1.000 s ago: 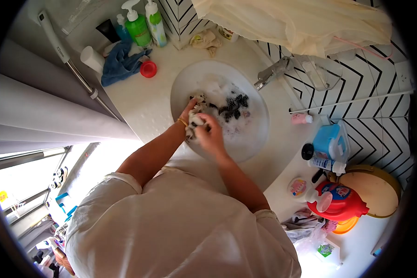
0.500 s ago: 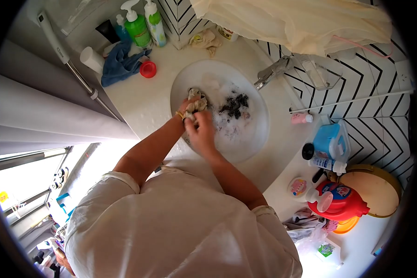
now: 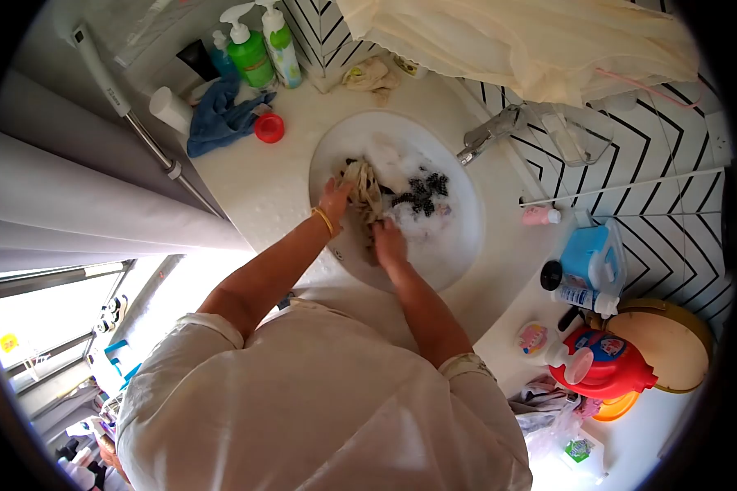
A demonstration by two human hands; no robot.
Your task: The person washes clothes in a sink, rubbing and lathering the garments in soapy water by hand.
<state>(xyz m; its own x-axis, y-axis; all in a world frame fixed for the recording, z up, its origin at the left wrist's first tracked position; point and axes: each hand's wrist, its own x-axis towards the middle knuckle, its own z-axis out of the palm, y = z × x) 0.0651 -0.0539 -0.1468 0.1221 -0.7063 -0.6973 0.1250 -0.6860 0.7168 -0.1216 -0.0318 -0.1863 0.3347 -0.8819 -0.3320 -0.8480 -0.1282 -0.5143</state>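
I see a white countertop (image 3: 254, 188) filling mid-frame, lit bright and even, with black-and-white chevron tile wall (image 3: 663, 164) across the upper right. Grey panel (image 3: 65, 204) with a metal rail (image 3: 139, 131) runs down the left of the frame; a window (image 3: 41, 327) at lower left is blown out with daylight. Cream fabric (image 3: 516, 41) hangs across the top edge.

Home bathroom: washbasin (image 3: 458, 262), tap (image 3: 490, 131), soap bottles (image 3: 250, 53), tiled wall (image 3: 655, 164)
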